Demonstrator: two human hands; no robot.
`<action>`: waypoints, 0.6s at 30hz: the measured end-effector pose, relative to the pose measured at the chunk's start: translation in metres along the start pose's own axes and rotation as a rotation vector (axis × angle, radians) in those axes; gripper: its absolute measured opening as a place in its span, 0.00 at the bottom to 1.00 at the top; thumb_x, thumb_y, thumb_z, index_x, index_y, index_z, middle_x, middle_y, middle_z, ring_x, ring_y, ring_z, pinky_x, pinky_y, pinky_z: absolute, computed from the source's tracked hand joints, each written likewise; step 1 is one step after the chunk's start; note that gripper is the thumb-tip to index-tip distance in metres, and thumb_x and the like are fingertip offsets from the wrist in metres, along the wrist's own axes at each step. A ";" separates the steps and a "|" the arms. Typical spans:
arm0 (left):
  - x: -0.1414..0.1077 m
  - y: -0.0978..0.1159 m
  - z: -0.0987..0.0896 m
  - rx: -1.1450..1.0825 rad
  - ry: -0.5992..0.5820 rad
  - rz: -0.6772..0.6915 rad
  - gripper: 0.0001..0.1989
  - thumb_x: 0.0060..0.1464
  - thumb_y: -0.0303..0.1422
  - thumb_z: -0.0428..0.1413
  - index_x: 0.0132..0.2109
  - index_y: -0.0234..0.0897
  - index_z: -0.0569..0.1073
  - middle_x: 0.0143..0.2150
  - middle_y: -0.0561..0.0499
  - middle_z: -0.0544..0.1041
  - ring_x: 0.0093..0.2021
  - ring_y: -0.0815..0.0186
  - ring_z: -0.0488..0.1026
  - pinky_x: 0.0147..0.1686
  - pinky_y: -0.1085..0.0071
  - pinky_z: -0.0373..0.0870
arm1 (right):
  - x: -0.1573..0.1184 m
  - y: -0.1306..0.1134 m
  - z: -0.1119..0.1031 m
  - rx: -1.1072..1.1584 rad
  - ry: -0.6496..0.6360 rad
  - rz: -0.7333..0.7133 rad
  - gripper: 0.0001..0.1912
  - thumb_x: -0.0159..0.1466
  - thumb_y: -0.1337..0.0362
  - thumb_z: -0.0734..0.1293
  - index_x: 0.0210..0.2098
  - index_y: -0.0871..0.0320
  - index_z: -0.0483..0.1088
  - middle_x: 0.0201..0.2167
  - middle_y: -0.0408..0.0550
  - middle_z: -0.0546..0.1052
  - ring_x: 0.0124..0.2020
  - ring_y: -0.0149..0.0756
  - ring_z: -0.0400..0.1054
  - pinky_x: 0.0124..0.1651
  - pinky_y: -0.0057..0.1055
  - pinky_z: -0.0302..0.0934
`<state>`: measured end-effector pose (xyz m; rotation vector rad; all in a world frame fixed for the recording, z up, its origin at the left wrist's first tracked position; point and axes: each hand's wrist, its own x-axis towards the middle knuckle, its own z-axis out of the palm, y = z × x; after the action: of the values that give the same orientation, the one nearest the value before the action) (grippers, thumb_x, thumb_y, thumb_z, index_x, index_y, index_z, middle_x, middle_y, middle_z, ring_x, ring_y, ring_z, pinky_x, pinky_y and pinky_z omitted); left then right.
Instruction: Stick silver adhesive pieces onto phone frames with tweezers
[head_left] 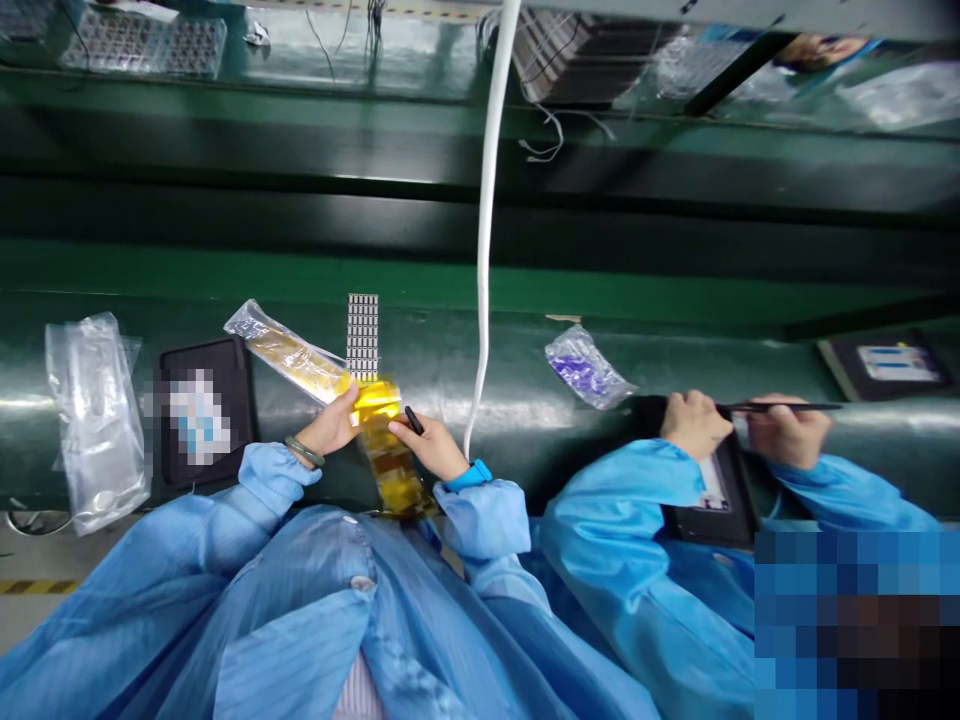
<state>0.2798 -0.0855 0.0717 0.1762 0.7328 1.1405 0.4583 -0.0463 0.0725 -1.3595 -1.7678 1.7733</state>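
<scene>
My left hand (331,424), with a bangle at its wrist, pinches the upper left edge of a shiny yellow film strip (390,465). The strip hangs down over the bench edge towards my lap. On its right side my right hand (429,442) has its fingers closed at the film edge and also holds a short black tool (413,420). A clear bag with yellow film (289,350) lies up and left from my left hand. Just above the film lies a flat sheet of small grey parts (363,335).
Clear bags (101,420) and a black tray (244,400) lie at left. A white cable (488,200) hangs right of my hands. Farther right are a purple-filled bag (587,368) and a co-worker's hands (694,425) holding a black pen-like tool (795,407).
</scene>
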 end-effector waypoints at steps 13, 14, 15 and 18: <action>-0.004 0.008 -0.003 0.080 -0.025 -0.113 0.22 0.52 0.38 0.60 0.51 0.34 0.71 0.49 0.42 0.75 0.54 0.54 0.69 0.57 0.58 0.60 | 0.005 0.004 0.004 0.011 -0.124 -0.017 0.18 0.58 0.49 0.64 0.30 0.58 0.73 0.29 0.44 0.76 0.35 0.39 0.69 0.41 0.31 0.61; -0.005 0.010 -0.005 0.098 -0.021 -0.127 0.20 0.52 0.38 0.59 0.51 0.33 0.72 0.49 0.42 0.75 0.54 0.54 0.69 0.57 0.58 0.60 | 0.004 0.002 0.003 0.006 -0.118 -0.015 0.18 0.58 0.49 0.64 0.30 0.58 0.73 0.29 0.44 0.76 0.35 0.39 0.69 0.41 0.31 0.61; -0.006 0.013 -0.008 0.116 -0.019 -0.144 0.19 0.53 0.38 0.59 0.50 0.32 0.72 0.49 0.41 0.75 0.53 0.54 0.70 0.56 0.58 0.61 | 0.003 0.000 0.001 0.001 -0.113 -0.013 0.18 0.58 0.49 0.64 0.31 0.58 0.73 0.29 0.44 0.76 0.35 0.39 0.69 0.41 0.31 0.61; -0.014 0.023 -0.015 0.159 -0.013 -0.178 0.18 0.55 0.39 0.57 0.49 0.31 0.73 0.49 0.39 0.75 0.52 0.54 0.71 0.54 0.57 0.63 | -0.003 -0.004 -0.003 -0.010 -0.120 -0.004 0.18 0.58 0.49 0.64 0.32 0.59 0.73 0.30 0.45 0.76 0.34 0.38 0.69 0.39 0.30 0.61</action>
<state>0.2498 -0.0915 0.0778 0.2473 0.8115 0.9115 0.4599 -0.0457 0.0781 -1.2772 -1.8407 1.8828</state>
